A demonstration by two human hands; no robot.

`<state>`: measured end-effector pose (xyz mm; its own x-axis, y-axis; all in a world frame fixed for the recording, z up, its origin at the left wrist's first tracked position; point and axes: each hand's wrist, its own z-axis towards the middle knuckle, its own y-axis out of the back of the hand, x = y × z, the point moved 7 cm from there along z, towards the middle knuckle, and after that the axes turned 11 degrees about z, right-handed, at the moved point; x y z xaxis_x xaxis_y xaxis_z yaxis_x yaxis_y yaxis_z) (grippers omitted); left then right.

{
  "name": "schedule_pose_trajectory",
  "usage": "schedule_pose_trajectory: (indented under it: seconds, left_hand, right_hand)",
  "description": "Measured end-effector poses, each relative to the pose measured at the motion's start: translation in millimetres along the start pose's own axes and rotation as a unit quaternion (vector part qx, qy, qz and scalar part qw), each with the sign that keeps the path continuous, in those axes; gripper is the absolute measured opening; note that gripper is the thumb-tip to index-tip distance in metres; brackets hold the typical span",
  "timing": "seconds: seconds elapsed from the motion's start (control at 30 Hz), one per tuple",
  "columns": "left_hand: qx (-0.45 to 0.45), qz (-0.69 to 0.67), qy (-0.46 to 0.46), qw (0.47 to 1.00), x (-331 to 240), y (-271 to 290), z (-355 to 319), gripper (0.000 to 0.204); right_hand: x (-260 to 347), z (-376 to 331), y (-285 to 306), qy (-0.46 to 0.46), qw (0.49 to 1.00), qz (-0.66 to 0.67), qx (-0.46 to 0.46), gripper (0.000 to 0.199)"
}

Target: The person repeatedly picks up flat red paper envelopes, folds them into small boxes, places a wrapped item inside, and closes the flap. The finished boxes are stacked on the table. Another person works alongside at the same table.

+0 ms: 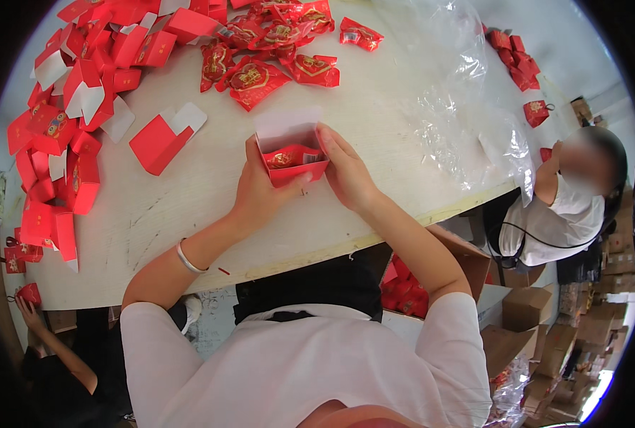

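Note:
Between my two hands is a small red box (300, 172), its white-lined lid flap standing up on the far side. A red foil packet (289, 155) with gold print lies inside it. My left hand (259, 182) grips the box's left side, thumb along the near wall. Fingers of my right hand (346, 167) close round its right side. To the left on the table rests another red box (162, 145) with its white flaps raised. Several red packets (260, 80) are heaped beyond my hands, and one single packet (360, 34) lies apart from them.
A big pile of red boxes (82, 135) covers the table's left side. Clear plastic film (467, 107) spreads over the right. One person (560, 207) is at the right; another person's hand (28, 314) is at lower left. A carton (460, 260) with red items stands below the table edge.

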<state>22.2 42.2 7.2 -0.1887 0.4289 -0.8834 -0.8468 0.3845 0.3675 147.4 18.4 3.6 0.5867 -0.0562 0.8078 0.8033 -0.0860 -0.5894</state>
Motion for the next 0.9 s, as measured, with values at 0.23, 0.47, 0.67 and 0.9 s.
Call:
schedule_pose_trajectory:
  seconds: [0.23,0.47,0.67,0.9]
  left_hand:
    - [0.111,-0.321,0.139,0.930,-6,1,-9,0.044]
    - [-0.044,-0.275,0.068,0.958,-12,4,6,0.019]
    - [-0.072,-0.134,-0.026,0.988,-9,17,2,0.023]
    - [0.009,-0.027,-0.040,0.999,-15,26,6,0.021]
  right_hand:
    - [3,1,-9,0.055,0.996,-0.047,0.045,0.029]
    - [8,1,-15,0.019,0.998,0.060,0.029,0.030]
    - [9,0,-9,0.054,0.990,-0.017,0.130,0.029]
    - [33,-20,-26,0.204,0.890,-0.343,0.220,0.030]
